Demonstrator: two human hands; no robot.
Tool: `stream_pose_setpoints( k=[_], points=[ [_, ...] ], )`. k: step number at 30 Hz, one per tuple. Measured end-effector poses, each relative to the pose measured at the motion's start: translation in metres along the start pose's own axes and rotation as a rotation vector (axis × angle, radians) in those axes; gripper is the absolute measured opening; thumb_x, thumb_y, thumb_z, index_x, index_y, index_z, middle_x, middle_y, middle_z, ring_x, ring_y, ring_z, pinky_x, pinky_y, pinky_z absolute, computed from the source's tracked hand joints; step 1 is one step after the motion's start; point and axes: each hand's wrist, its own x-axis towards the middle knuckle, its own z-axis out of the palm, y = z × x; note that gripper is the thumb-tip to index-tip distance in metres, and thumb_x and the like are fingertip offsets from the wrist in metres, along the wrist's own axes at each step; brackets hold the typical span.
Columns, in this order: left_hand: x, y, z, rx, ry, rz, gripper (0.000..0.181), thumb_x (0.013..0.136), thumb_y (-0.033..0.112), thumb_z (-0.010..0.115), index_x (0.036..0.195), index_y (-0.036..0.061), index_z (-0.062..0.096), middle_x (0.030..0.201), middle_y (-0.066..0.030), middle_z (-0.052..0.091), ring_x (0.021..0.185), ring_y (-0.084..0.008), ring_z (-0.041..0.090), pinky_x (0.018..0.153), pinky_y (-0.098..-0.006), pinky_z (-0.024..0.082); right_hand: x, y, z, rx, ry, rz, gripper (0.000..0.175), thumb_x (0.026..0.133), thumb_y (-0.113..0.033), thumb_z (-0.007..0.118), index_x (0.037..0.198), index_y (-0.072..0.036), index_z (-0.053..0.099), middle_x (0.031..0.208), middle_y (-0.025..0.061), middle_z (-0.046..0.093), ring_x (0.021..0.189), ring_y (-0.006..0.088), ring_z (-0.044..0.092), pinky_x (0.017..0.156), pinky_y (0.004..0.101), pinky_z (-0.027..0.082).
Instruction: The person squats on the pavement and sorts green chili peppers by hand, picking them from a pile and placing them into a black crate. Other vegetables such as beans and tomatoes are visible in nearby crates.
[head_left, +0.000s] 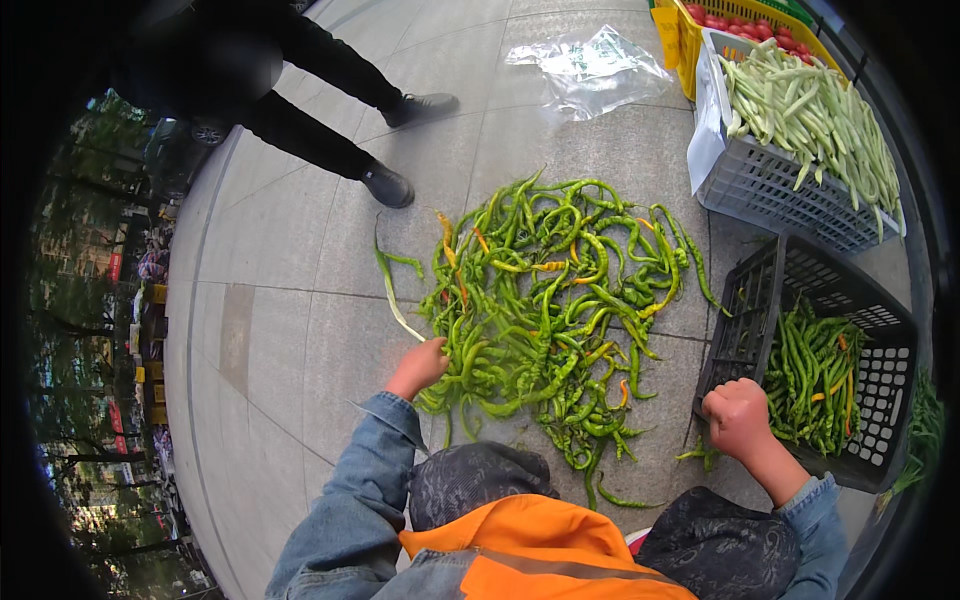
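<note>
Long, wrinkled green chili peppers (540, 315), some orange or red, lie in a wide tangled heap on the paving before me. My left hand (421, 367) is closed at the heap's left edge, around the pale end of a long green-and-white stalk (394, 292). That stalk reaches away from me over the paving. To the right stands a black plastic crate (739, 311) partly filled with straighter green chili peppers (814, 375). My right hand (739, 420) makes a fist over the crate's near left corner; its fingertips are hidden.
A grey crate (787, 191) of pale green beans (810, 112) and a yellow crate (686, 52) of red produce stand beyond. Clear plastic bags (589, 71) lie on the paving. A person in dark trousers (322, 135) stands at the upper left. Leafy greens (919, 435) lie far right.
</note>
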Motion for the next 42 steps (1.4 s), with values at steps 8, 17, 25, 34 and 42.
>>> stream_pose_setpoints(
  k=[8,17,25,34,42],
  points=[
    [0.028,-0.032,0.064,-0.229,0.423,0.184,0.047,0.080,0.019,0.062,0.124,0.0034,0.057,0.123,-0.0196,0.058,0.115,-0.0378,0.054,0.101,-0.0426,0.043,0.014,-0.006,-0.009,0.049,0.029,-0.001,0.013,0.057,-0.002,0.060,0.061,-0.010,0.051,0.058,0.0051,0.048,0.056,0.0266,0.051,0.054,0.0387,0.037],
    [0.037,-0.022,0.110,-0.039,0.251,0.036,0.071,0.079,0.042,0.072,0.137,0.0081,0.049,0.142,-0.0240,0.042,0.125,-0.0409,0.046,0.103,-0.0467,0.040,0.011,-0.005,-0.007,0.052,0.027,0.039,0.013,0.057,-0.001,0.059,0.062,-0.010,0.051,0.059,0.0052,0.050,0.057,0.0265,0.052,0.055,0.0382,0.037],
    [0.048,-0.013,0.107,0.041,0.361,-0.004,0.059,0.070,0.039,0.077,0.118,0.0097,0.061,0.134,-0.0214,0.048,0.120,-0.0377,0.049,0.098,-0.0453,0.044,0.011,-0.005,-0.007,0.051,0.036,0.025,0.014,0.057,0.000,0.059,0.062,-0.010,0.051,0.059,0.0049,0.049,0.058,0.0264,0.052,0.055,0.0381,0.037],
    [0.038,-0.052,0.090,-0.529,0.599,-0.026,0.032,0.069,0.020,0.072,0.095,0.0023,0.064,0.119,-0.0182,0.052,0.114,-0.0333,0.050,0.100,-0.0392,0.041,0.010,-0.006,-0.007,0.051,0.053,0.043,0.014,0.059,0.000,0.060,0.064,-0.010,0.052,0.061,0.0056,0.051,0.059,0.0273,0.053,0.056,0.0385,0.037],
    [-0.008,-0.050,-0.021,-1.556,0.432,0.138,0.016,0.088,0.005,0.055,0.104,0.0060,0.058,0.095,-0.0060,0.062,0.092,-0.0179,0.059,0.082,-0.0319,0.048,0.010,-0.007,-0.005,0.040,0.086,0.049,0.013,0.059,0.001,0.059,0.065,-0.009,0.053,0.061,0.0063,0.052,0.060,0.0279,0.053,0.057,0.0384,0.037]
  ],
)
